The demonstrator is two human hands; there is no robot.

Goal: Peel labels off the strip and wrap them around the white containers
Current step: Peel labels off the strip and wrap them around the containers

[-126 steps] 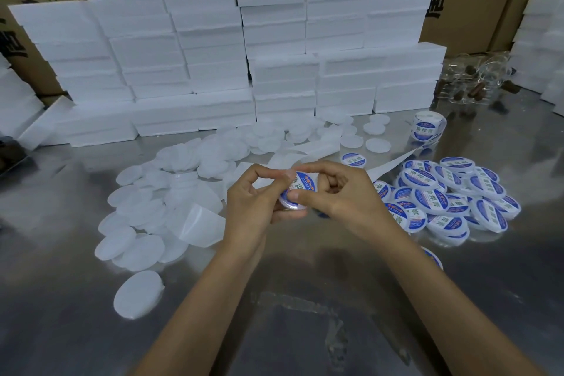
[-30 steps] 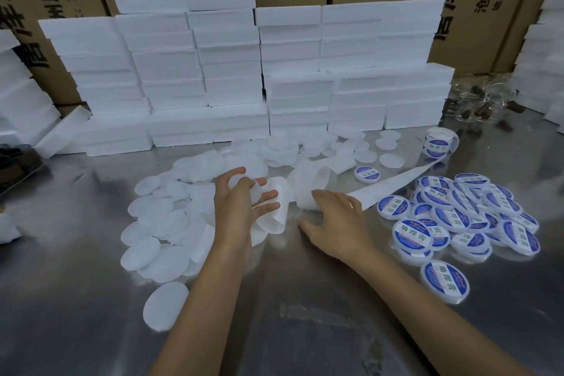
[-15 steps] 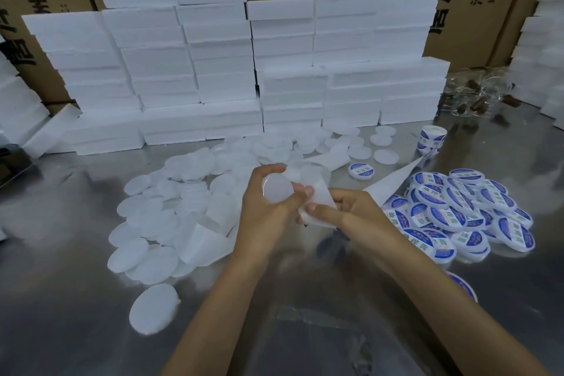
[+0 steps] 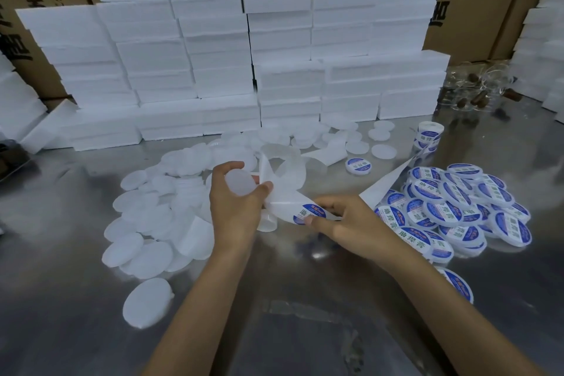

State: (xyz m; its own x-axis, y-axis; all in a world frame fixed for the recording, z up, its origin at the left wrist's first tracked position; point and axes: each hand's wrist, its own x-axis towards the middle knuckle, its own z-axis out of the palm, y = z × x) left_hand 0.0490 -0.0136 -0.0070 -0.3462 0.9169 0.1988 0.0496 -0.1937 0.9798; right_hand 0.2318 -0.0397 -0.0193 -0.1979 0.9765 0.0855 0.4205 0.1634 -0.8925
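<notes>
Fingers of my left hand curl round a blank container above the table; my right hand pinches the strip, seemingly lifting a label. Pulled crookedly, it could crease or restick.

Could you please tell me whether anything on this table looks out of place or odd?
One labelled container sits alone, apart from the labelled pile. Spent backing strip curls loose across the plain ones.

Dim, cool light; soft glare on steel table; wide-angle edge distortion.
</notes>
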